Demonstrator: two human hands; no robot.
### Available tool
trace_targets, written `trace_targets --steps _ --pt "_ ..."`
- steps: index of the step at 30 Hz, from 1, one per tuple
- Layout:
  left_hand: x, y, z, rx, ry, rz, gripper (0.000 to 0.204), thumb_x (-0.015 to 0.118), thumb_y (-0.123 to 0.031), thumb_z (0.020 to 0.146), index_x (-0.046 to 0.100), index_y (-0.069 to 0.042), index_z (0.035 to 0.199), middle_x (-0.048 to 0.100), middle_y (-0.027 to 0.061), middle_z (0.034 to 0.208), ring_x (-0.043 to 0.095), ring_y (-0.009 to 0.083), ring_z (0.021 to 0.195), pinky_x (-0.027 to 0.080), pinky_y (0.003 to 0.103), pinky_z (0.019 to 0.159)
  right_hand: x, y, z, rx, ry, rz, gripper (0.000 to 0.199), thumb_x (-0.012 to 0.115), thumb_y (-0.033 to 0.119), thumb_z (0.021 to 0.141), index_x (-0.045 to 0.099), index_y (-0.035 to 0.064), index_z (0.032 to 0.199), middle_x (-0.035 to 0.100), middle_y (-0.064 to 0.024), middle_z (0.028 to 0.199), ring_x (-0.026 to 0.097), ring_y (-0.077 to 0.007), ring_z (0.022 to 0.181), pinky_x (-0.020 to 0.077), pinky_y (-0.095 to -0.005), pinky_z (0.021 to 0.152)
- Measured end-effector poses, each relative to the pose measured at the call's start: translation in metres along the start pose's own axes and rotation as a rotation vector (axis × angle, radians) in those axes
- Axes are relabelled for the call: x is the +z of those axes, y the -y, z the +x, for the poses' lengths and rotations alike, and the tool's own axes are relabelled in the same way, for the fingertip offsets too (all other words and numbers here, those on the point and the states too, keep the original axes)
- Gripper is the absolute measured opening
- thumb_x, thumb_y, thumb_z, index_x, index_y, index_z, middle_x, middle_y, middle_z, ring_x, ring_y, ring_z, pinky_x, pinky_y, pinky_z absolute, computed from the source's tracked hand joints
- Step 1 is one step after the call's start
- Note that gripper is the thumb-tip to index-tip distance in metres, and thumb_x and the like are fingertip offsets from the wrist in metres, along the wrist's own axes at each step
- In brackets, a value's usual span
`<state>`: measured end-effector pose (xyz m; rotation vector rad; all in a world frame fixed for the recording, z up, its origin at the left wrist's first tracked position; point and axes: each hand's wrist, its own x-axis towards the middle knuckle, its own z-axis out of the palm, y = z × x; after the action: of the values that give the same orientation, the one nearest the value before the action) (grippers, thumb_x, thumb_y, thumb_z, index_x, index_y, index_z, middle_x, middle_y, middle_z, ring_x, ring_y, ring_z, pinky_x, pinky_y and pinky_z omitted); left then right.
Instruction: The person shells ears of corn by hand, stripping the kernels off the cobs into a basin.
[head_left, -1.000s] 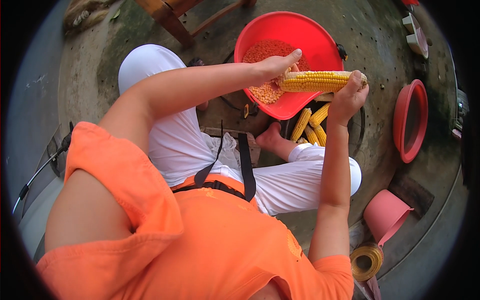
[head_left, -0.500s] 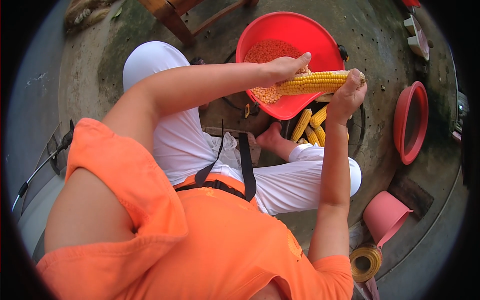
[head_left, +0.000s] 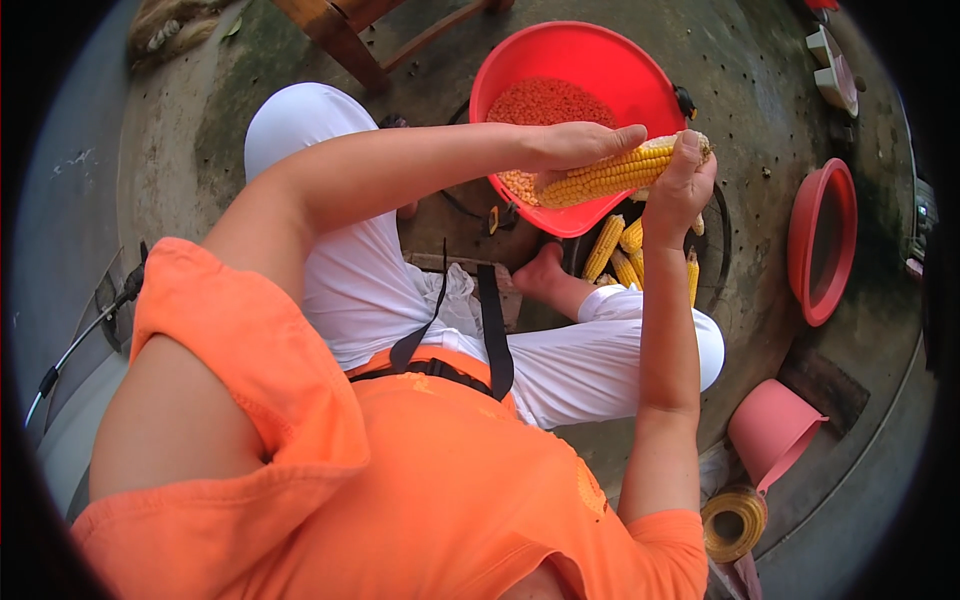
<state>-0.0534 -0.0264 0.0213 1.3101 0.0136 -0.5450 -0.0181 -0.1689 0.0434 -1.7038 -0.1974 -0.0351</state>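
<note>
A yellow ear of corn [head_left: 608, 180] is held over the front of a red basin [head_left: 640, 75], tilted with its right end higher. My right hand [head_left: 680, 195] is closed around that right end, thumb on top. Pressed along the ear's upper left side is my left hand [head_left: 583, 146], its thumb stretched toward the right; its other fingers are mostly hidden behind the ear. A pale stripe without kernels shows on the ear's upper edge near my right thumb. Loose orange-yellow corn kernels [head_left: 550, 98] cover the basin's bottom.
Several ears of corn [head_left: 604, 248] lie below the basin, beside my bare foot [head_left: 543, 274]. To the right stand a red tub [head_left: 812, 290] and a pink bucket [head_left: 765, 425], with a tape roll [head_left: 712, 530] nearby. A wooden stool [head_left: 350, 50] stands at the upper left.
My left hand has slid right along the ear, toward my right hand. The ear's right end and my right hand have shifted slightly left.
</note>
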Motion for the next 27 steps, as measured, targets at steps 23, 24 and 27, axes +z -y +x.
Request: trace_targets --steps 23,24,27 --pt "-0.002 -0.003 -0.004 -0.162 0.038 -0.325 0.053 0.034 -0.051 0.09 0.054 -0.002 0.098 0.057 0.0062 0.075 0.056 0.0128 0.065 0.047 0.027 0.058 0.006 -0.007 -0.001 0.078 0.053 0.014 0.034 0.048 0.034 0.089 0.046 0.0007 0.089 0.049 -0.0007 0.075 0.045 -0.0065 0.067 0.0394 -0.0215 0.061" --pt "-0.003 0.0 -0.003 -0.16 0.033 -0.325 0.053 0.034 -0.051 0.09 0.054 -0.002 0.098 0.057 0.0062 0.075 0.056 0.0128 0.065 0.047 0.027 0.058 0.006 -0.007 0.001 0.112 0.029 0.027 0.034 0.048 0.035 0.089 0.046 0.0005 0.09 0.049 -0.0009 0.075 0.046 -0.0066 0.067 0.0396 -0.0216 0.061" --pt "-0.003 0.012 0.003 0.041 0.011 -0.042 0.051 0.036 -0.05 0.09 0.054 -0.003 0.094 0.058 0.0066 0.074 0.057 0.0148 0.059 0.048 0.029 0.053 0.004 -0.009 0.001 0.151 0.028 0.109 0.035 0.048 0.035 0.089 0.047 0.0005 0.091 0.049 -0.0013 0.076 0.046 -0.0072 0.067 0.0398 -0.0221 0.062"
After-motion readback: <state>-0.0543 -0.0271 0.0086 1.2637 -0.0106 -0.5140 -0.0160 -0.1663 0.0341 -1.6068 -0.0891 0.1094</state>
